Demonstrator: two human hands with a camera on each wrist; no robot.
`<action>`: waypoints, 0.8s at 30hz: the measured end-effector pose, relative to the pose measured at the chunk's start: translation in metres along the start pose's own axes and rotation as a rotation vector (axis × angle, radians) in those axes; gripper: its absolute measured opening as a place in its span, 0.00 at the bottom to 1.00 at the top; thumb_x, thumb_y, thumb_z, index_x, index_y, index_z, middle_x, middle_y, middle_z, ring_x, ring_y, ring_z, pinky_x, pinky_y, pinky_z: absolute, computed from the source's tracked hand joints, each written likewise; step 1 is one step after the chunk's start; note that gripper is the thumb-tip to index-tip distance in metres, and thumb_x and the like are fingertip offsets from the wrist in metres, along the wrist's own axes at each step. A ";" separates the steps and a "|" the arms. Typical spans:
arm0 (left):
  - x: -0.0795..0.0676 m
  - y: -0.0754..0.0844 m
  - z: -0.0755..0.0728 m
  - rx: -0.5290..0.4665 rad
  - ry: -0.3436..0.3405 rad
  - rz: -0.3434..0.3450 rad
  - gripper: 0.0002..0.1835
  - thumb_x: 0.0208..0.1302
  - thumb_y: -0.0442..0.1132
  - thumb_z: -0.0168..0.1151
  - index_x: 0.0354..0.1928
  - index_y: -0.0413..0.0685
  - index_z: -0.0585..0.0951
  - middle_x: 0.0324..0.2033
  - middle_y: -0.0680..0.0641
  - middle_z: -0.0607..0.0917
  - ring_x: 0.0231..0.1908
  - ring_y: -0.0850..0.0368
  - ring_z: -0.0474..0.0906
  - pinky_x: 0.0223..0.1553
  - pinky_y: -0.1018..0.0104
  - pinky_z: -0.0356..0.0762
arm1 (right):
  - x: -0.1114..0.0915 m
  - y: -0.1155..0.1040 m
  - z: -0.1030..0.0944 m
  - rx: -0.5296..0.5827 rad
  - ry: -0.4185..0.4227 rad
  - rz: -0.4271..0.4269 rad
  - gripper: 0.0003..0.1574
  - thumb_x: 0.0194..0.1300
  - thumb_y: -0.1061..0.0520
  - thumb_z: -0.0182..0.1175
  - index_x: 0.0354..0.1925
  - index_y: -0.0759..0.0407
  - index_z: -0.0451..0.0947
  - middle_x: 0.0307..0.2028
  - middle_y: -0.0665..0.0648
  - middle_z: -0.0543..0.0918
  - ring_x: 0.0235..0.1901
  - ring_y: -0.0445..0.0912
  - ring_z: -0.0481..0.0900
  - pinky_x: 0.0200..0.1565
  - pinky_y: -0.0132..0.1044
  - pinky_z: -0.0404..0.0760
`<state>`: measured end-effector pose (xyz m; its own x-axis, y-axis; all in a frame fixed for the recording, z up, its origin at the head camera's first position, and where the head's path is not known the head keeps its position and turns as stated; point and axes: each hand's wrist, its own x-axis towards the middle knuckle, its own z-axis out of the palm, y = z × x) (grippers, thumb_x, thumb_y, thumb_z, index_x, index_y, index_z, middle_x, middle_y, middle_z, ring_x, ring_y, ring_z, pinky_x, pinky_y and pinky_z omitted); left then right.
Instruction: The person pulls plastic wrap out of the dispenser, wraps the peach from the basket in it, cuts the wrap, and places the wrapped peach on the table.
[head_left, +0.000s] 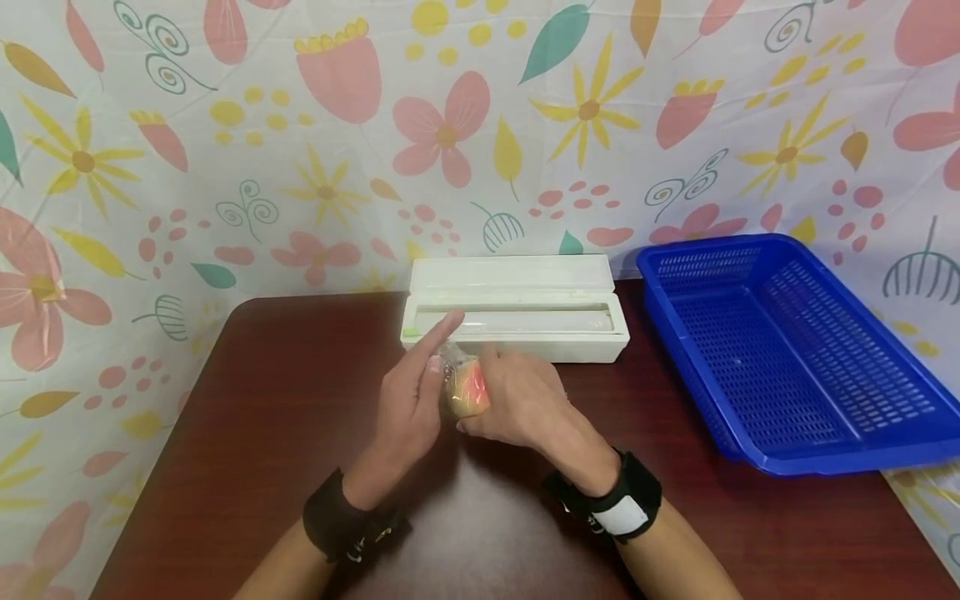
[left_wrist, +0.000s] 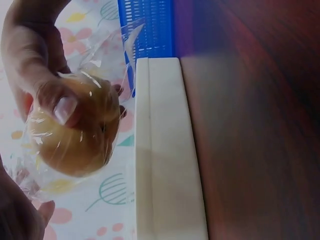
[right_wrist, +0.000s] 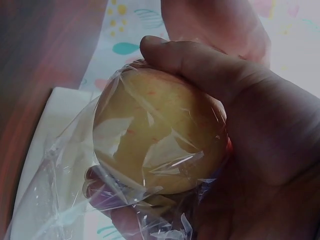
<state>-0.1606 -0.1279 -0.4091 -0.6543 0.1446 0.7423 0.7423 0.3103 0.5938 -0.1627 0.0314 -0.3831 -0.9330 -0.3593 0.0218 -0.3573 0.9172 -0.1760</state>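
An apple (head_left: pixel 469 392), yellow with a red patch, is wrapped in clear plastic film (right_wrist: pixel 65 200) whose loose ends stick out. My right hand (head_left: pixel 521 400) grips it, thumb on one side and fingers curled round the other, as the right wrist view shows. Close on the apple's left is my left hand (head_left: pixel 408 404), its index finger extended and its thumb against the bunched film. Just behind both hands stands a long white film box (head_left: pixel 517 348), lid raised, with a roll (head_left: pixel 525 322) inside. In the left wrist view the apple (left_wrist: pixel 75 145) appears above the box's level.
A blue perforated plastic basket (head_left: pixel 750 454) stands at the right side of the dark wooden table (head_left: pixel 300 375). Behind the table hangs a flower-patterned cloth (head_left: pixel 450 208). Black bands (head_left: pixel 330 517) are strapped round both wrists.
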 end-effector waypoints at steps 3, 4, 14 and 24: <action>0.000 0.005 0.001 -0.045 -0.037 0.028 0.26 0.70 0.29 0.40 0.69 0.40 0.68 0.63 0.46 0.75 0.61 0.51 0.70 0.63 0.59 0.65 | -0.001 -0.001 0.000 0.016 0.001 -0.016 0.50 0.34 0.27 0.72 0.47 0.56 0.71 0.28 0.47 0.72 0.25 0.43 0.72 0.21 0.37 0.73; 0.001 0.007 0.001 -0.061 -0.045 0.038 0.26 0.69 0.28 0.40 0.69 0.38 0.67 0.63 0.44 0.75 0.61 0.50 0.70 0.63 0.58 0.65 | -0.001 -0.001 -0.001 0.018 0.005 -0.023 0.49 0.34 0.27 0.72 0.46 0.56 0.71 0.28 0.47 0.72 0.25 0.43 0.72 0.21 0.37 0.73; 0.004 0.013 0.002 -0.098 -0.079 0.162 0.27 0.63 0.26 0.44 0.66 0.27 0.67 0.59 0.36 0.76 0.60 0.44 0.70 0.64 0.55 0.65 | -0.004 -0.007 -0.001 0.059 0.071 -0.062 0.42 0.34 0.32 0.71 0.42 0.53 0.70 0.25 0.43 0.70 0.23 0.39 0.71 0.20 0.38 0.74; 0.004 0.004 0.010 -0.076 -0.074 0.402 0.30 0.75 0.50 0.40 0.59 0.29 0.76 0.59 0.32 0.75 0.60 0.34 0.67 0.61 0.43 0.65 | -0.009 -0.006 -0.004 0.149 0.121 -0.139 0.29 0.39 0.38 0.69 0.42 0.46 0.79 0.31 0.41 0.78 0.29 0.39 0.76 0.22 0.38 0.76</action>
<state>-0.1620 -0.1172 -0.4069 -0.3164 0.3081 0.8972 0.9477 0.1456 0.2841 -0.1526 0.0296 -0.3782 -0.8768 -0.4491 0.1721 -0.4809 0.8217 -0.3060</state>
